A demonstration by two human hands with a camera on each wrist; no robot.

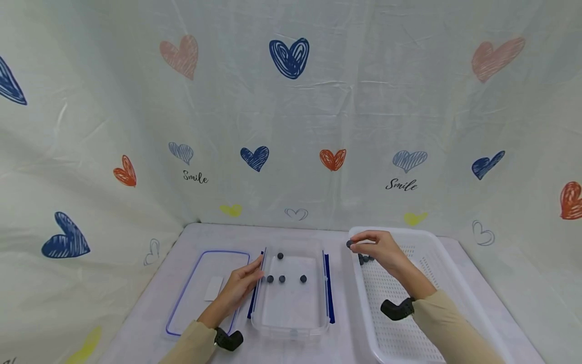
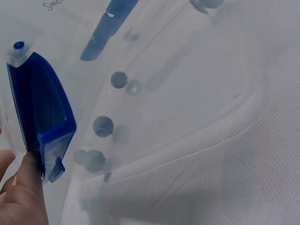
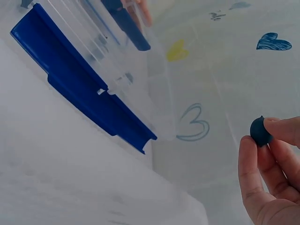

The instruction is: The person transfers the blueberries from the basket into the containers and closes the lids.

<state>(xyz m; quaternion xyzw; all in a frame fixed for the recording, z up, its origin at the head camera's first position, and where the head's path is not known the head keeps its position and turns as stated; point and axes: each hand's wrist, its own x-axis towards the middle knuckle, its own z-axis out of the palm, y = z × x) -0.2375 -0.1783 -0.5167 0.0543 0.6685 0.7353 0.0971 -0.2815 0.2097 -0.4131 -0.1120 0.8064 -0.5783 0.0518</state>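
Observation:
My right hand (image 1: 379, 250) pinches a small dark blue ball (image 3: 260, 131) between thumb and fingertips, above the far left corner of a white perforated basket (image 1: 400, 323). Small points stick out from the ball. Several similar dark balls (image 1: 366, 259) lie in that basket, partly hidden by the hand. A clear plastic box (image 1: 291, 308) with blue side latches (image 1: 329, 288) stands in the middle, holding several dark balls (image 1: 303, 278) spread apart. My left hand (image 1: 237, 289) holds the box's left side, its fingers at the blue latch (image 2: 42, 98).
A clear lid (image 1: 195, 288) with a blue-edged rim and a white label lies left of the box, partly under the left forearm. Behind the table (image 1: 338, 283) hangs a white curtain (image 1: 364, 116) printed with hearts. Its folds also close in the left side.

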